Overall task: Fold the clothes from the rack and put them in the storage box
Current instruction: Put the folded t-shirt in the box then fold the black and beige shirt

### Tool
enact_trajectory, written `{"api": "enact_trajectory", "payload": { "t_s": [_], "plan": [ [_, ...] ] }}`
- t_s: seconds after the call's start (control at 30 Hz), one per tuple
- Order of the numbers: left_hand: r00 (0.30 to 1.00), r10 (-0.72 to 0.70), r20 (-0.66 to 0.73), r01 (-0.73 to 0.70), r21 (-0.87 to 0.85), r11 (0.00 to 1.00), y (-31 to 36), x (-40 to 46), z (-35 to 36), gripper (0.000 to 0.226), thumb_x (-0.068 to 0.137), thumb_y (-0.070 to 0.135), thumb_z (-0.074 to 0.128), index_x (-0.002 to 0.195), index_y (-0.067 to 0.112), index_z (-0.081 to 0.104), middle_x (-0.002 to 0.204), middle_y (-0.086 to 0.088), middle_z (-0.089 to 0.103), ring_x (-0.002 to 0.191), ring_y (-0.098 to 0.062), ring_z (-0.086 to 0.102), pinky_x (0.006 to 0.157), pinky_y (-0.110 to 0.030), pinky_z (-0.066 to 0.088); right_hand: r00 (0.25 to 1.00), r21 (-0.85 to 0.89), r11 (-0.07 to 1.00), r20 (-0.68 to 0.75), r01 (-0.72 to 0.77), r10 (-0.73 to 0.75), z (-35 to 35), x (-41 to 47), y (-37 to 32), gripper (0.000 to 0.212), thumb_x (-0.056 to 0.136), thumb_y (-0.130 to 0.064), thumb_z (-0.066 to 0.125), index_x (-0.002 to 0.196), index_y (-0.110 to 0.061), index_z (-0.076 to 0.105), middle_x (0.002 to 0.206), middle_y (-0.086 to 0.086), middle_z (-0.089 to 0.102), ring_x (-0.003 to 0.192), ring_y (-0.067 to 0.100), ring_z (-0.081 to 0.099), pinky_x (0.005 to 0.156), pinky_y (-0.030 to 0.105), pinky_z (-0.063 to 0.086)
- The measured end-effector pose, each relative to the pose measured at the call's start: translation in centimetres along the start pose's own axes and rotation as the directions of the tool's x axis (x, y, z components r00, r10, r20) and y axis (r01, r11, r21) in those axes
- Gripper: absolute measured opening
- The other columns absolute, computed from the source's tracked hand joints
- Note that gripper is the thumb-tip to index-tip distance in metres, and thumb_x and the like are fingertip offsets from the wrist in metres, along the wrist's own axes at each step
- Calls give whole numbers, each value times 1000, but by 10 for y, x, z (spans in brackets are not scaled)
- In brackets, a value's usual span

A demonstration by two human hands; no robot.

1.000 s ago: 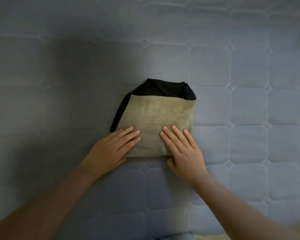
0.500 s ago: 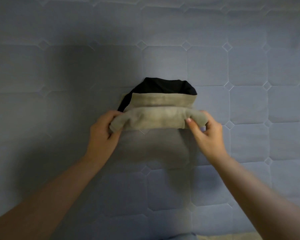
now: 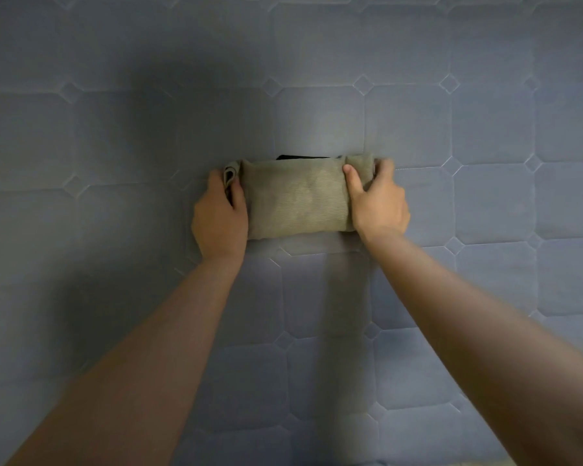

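One folded garment (image 3: 295, 196) lay on the quilted mattress (image 3: 485, 129), a compact, roughly rectangular bundle of tan ribbed knit with soft rounded edges. A thin strip of black fabric (image 3: 300, 157) showed along its far edge; what that black part was could not be made out. The mattress surface was blue-grey, stitched into large squares with small diamond shapes at the corners, and a broad shadow darkened its left side.

Two bare hands held the bundle, one at each end. The left hand (image 3: 220, 213) gripped the left end, thumb on top and fingers curled around the side, where a small roll of tan cloth bulged out above it. The right hand (image 3: 377, 200) gripped the right end, thumb pressed on the top face and fingers wrapped over the far corner. The fingertips of both hands were hidden behind the cloth. Both forearms were bare and ran out of view at the bottom edge.
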State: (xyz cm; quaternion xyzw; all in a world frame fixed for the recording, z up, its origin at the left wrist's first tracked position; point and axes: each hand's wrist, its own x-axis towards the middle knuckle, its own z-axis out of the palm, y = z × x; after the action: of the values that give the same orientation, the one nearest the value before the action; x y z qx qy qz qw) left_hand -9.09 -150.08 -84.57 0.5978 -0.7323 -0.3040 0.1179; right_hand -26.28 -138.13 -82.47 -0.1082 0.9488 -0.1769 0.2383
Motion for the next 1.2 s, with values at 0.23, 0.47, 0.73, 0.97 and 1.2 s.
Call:
{"api": "enact_trajectory", "payload": {
  "t_s": [0.23, 0.47, 0.73, 0.97, 1.2],
  "plan": [
    [976, -212, 40, 207, 102, 973, 25, -26, -15, 75, 84, 73, 47, 114, 4, 53, 122, -14, 57, 115, -34, 50, 94, -41, 40, 990, 33, 990, -14, -137, 137, -2, -15, 0, 76, 84, -76, 49, 125, -12, 53, 132, 7, 47, 128, 30, 41, 97, 44, 38],
    [701, -373, 608, 565, -154, 811, 37, -13, -52, 68, 72, 51, 79, 125, 13, 62, 121, -1, 65, 103, -18, 61, 88, -28, 46, 902, 543, 767, 419, -342, 106, -35, -31, 11, 52, 78, -53, 77, 119, -23, 63, 112, -6, 71, 105, 12, 66, 95, 32, 53],
    [753, -247, 610, 554, -384, 739, 77, -77, -125, 53, 67, 50, 84, 109, 20, 71, 102, 6, 75, 98, -12, 69, 91, -31, 53, 825, 730, 529, 557, -432, -95, -128, -104, 31, 43, 87, -38, 72, 125, -19, 62, 118, 2, 72, 106, 17, 69, 86, 37, 58],
    [632, -117, 766, 606, -394, 691, 147, -148, -207, 45, 74, 38, 80, 112, 16, 67, 101, 2, 76, 96, -14, 71, 86, -32, 55, 840, 794, 379, 537, -475, -71, -239, -190, 58, 42, 89, -36, 68, 126, -16, 63, 123, 7, 70, 107, 20, 67, 98, 41, 50],
    [652, 56, 757, 392, -399, 829, 212, -215, -264, 36, 82, 43, 73, 109, 19, 70, 101, 3, 76, 96, -14, 71, 88, -34, 56, 906, 876, 284, 421, -390, -52, -332, -276, 87, 43, 86, -34, 68, 124, -15, 65, 117, 7, 72, 104, 19, 68, 98, 46, 52]
  ]
}}
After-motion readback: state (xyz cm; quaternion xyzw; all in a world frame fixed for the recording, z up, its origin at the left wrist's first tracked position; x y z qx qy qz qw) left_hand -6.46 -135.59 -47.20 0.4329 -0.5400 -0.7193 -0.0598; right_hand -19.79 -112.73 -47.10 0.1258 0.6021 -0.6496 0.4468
